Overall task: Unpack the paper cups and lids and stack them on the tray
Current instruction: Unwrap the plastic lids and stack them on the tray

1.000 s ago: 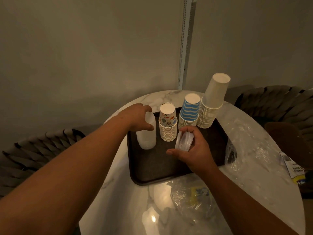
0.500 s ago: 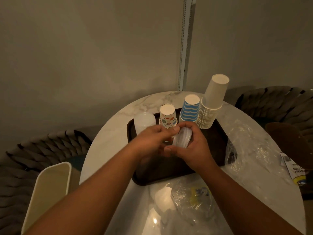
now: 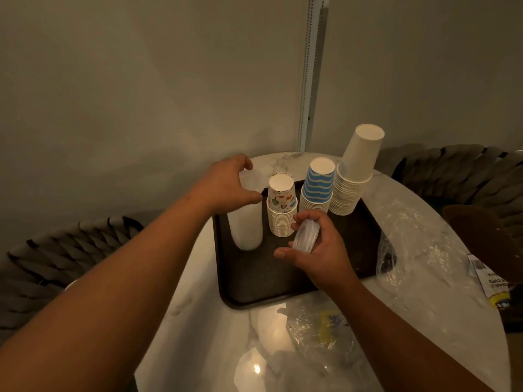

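Head cam: round white marble table [image 3: 198, 329] against a grey wall, woven chair backs on both sides. Dark brown tray [image 3: 254, 284] sits on the far half of the tabletop.

Crumpled clear plastic wrap [image 3: 418, 250] lies on the table right of the tray, its near edge over the tray's right rim. A second clear bag [image 3: 319, 329] with yellow and blue print lies in front of the tray.

Four upright stacks along the tray's back, left to right:
- translucent lid stack [image 3: 246, 227], far-left corner
- patterned cup stack [image 3: 281, 210], just beside it
- blue-striped cup stack [image 3: 317, 188]
- plain white cup stack [image 3: 353, 176], tallest, top cup tilted, at the back-right corner

All cups are upside down, bases up.

Left hand [image 3: 226, 185] is on top of the lid stack, fingers and thumb curled round its upper end. A single lid looks pinched at the fingertips, but blur makes it unclear.

Right hand [image 3: 314, 250] is over the tray middle, in front of the patterned stack. Its fingers are curled round a short bundle of clear lids [image 3: 305, 234], held on edge, thumb at the near side.
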